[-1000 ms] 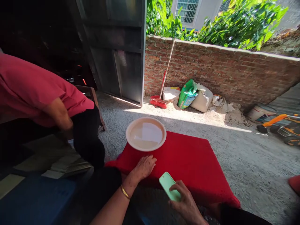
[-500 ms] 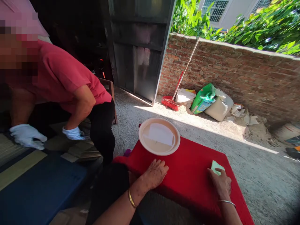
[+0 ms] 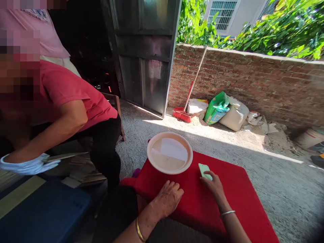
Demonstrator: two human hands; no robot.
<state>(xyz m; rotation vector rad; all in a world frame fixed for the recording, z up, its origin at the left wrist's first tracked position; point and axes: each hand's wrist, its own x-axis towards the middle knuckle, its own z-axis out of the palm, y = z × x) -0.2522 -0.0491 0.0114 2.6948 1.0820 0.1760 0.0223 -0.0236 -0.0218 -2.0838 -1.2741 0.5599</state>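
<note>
Pale-green slab (image 3: 203, 168) juts forward from the right fingers (image 3: 213, 175), which pinch its near end.

left hand (image 3: 170, 198) is palm down, fingers kinda loosely bent, right hand (image 3: 214, 186) has thumb and fingers pinched in

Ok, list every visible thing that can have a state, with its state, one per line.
Left hand: resting on the red cloth, fingers loosely bent
Right hand: gripping the pale green slab
Pale green slab: held
Red cloth: spread out
Basin: upright, holding clear liquid
Metal door: standing open
Long pale pole: leaning on the brick wall
Green sack: tilted
</note>
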